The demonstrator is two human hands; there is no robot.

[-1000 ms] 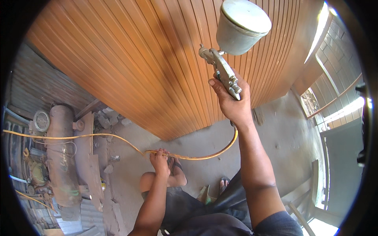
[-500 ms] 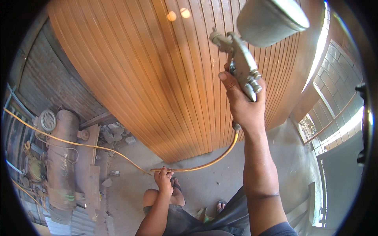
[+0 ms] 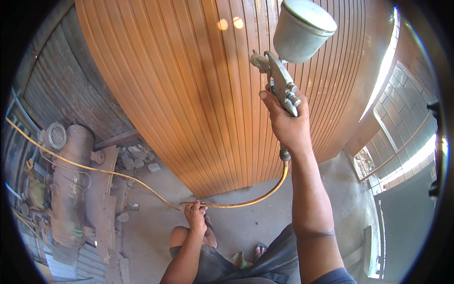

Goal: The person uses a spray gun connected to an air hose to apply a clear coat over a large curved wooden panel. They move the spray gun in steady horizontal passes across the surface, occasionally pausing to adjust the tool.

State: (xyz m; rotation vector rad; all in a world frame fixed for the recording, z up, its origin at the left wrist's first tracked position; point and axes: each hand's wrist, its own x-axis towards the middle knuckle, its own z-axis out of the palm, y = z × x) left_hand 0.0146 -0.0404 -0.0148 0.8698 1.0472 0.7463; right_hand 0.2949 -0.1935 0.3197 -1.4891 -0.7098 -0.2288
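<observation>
My right hand (image 3: 292, 120) grips a metal spray gun (image 3: 281, 80) by its handle, raised in front of a grooved, orange-brown wooden panel (image 3: 189, 104). On top of the gun sits a silver paint cup (image 3: 302, 35) with its lid on, tilted slightly. From the bottom of the handle a yellow-orange air hose (image 3: 257, 199) curves down and to the left. My left hand (image 3: 196, 217) is closed around that hose at knee height, well below the gun. The gun's nozzle points left along the panel; no spray can be made out.
At left stands a rusty air compressor tank (image 3: 71, 189) beside a corrugated metal wall (image 3: 71, 90). Broken stones (image 3: 135, 156) lie near the panel's lower left corner. A block wall (image 3: 402, 113) and a grey board (image 3: 406, 213) stand at right. The hose runs across toward the compressor side.
My right hand has moved a little left with the spray gun, and the cup now tilts less. My view has shifted slightly. The left hand keeps its hold on the hose.
</observation>
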